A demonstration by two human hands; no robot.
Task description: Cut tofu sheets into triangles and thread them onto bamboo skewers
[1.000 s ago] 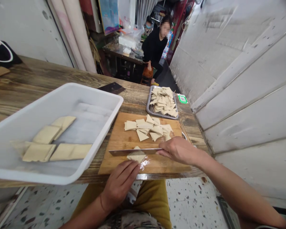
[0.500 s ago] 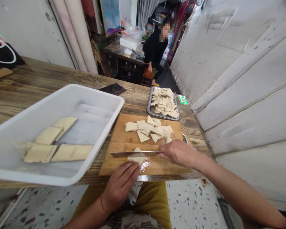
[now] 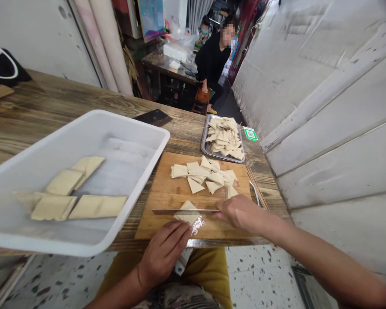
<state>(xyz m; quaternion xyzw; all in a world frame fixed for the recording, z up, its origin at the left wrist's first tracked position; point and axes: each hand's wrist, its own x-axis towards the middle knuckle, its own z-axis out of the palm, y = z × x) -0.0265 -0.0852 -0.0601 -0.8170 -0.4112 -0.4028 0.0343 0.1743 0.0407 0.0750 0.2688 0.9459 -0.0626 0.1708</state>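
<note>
Kitchen knife [image 3: 183, 211] and bean curd on the board, 2 hands at work
Right hand [image 3: 241, 213] curls round the knife, its handle hidden, with the blade lying across a triangle of bean curd [image 3: 187, 219] on a wooden cutting board [image 3: 161, 201]. Left hand [image 3: 163, 256] sits at the board's near edge, its fingers [image 3: 180, 231] pressed together, tips just touching the triangle, not pinching. Cut triangles [image 3: 196, 174] lie in a loose heap just beyond. Bean curd rectangles [image 3: 96, 207] lie in a white plastic tub [image 3: 135, 122] at left; more triangles fill a metal tray [image 3: 206, 150]. Green QR sticker [image 3: 250, 134] has no legible writing.
</note>
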